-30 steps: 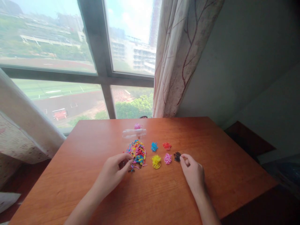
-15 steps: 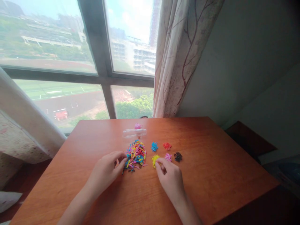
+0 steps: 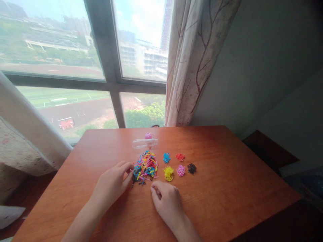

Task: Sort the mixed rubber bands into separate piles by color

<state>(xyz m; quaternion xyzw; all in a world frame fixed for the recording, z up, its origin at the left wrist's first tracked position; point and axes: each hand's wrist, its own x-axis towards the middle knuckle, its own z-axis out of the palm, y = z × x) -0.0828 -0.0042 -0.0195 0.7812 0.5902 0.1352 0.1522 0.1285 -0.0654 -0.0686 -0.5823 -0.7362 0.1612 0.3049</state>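
Note:
A mixed heap of small colourful rubber bands [image 3: 145,165] lies on the wooden table [image 3: 214,198]. My left hand [image 3: 114,178] is at the heap's left edge, thumb and forefinger close together. Something small and dark shows by its fingertips, too small to name. My right hand [image 3: 168,198] hovers just in front of the heap's right side, fingers curled into a pinch with nothing visible in them. To the right lie sorted piles: yellow bands [image 3: 168,173], pink bands [image 3: 181,170], black bands [image 3: 192,168], blue bands [image 3: 166,157] and red bands [image 3: 180,157].
Behind the heap lie a clear plastic item [image 3: 145,143] and a small purple object [image 3: 148,135]. A window [image 3: 141,47] rises beyond the table's far edge, with a patterned curtain [image 3: 186,67] beside it.
My right hand has moved left and nearer to me, away from the yellow pile, which now shows whole. My left hand has drawn slightly left at the heap's edge.

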